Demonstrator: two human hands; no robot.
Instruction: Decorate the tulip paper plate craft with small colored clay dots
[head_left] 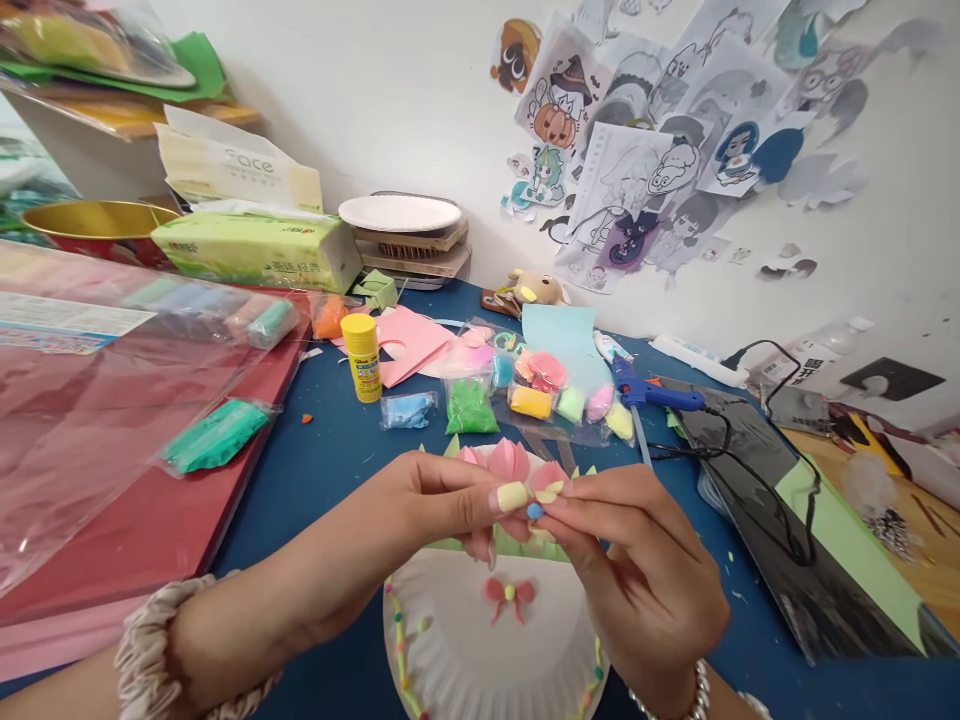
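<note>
My left hand (450, 505) and my right hand (637, 550) meet fingertip to fingertip over a paper plate craft. Pinched where they meet is a small piece of blue clay (535, 511); the fingers cover part of it. Below lies the white paper plate (487, 655), half of it forming a pocket, with a pink clay bow (510, 594) with a yellow-green centre on its front. Dotted clay strips (401, 640) run along its side edges. Pink paper flowers (506, 460) and green paper leaves stand behind my hands, partly hidden by them.
Bagged clay, including green (471, 405) and blue (409, 410), lies behind the plate near a yellow glue stick (362, 360). A blue glue gun (656, 392) with a black cord (772, 525) sits at the right. A red board (217, 490) with plastic-wrapped clay occupies the left.
</note>
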